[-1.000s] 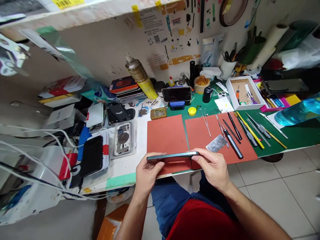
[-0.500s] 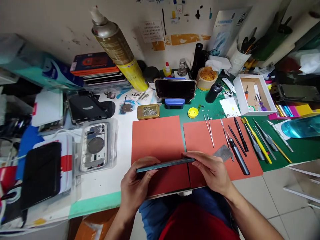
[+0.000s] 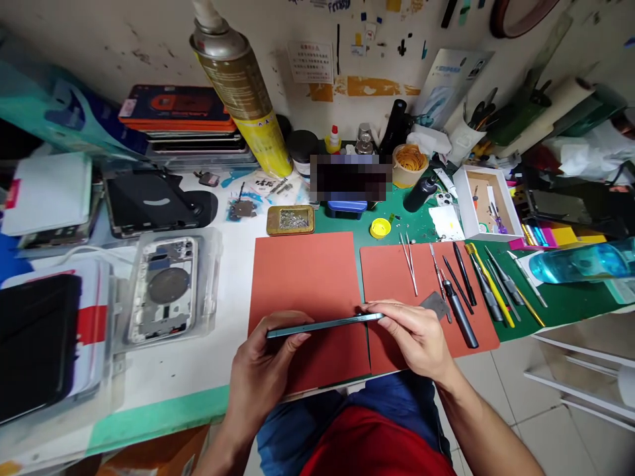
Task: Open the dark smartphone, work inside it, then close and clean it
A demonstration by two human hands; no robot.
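A thin smartphone point(image 3: 325, 325) with a blue-grey edge is held edge-on above the red mats, so its front and back are mostly hidden. At its left end, my left hand point(image 3: 270, 350) is closed around it, thumb below and fingers above. My right hand point(image 3: 414, 330) pinches the other end the same way. Under them lie a left red mat point(image 3: 302, 271) and a right red mat point(image 3: 381, 268). Tweezers point(image 3: 409, 264), a grey flat plate point(image 3: 435, 305) and a dark screwdriver point(image 3: 460, 314) rest near my right hand.
An opened phone housing point(image 3: 166, 287) lies in a clear case at left, with a black phone point(image 3: 37, 347) beside it. A tin of small screws point(image 3: 290, 219), a yellow lid point(image 3: 380, 228) and a tall spray can point(image 3: 243, 92) stand behind. Brushes point(image 3: 491, 284) and a blue bottle point(image 3: 580, 262) are at right.
The view has shifted and tilted slightly, so the surroundings sit differently in it. Both hands keep their hold on the phone, which shows slightly more of its lit edge.
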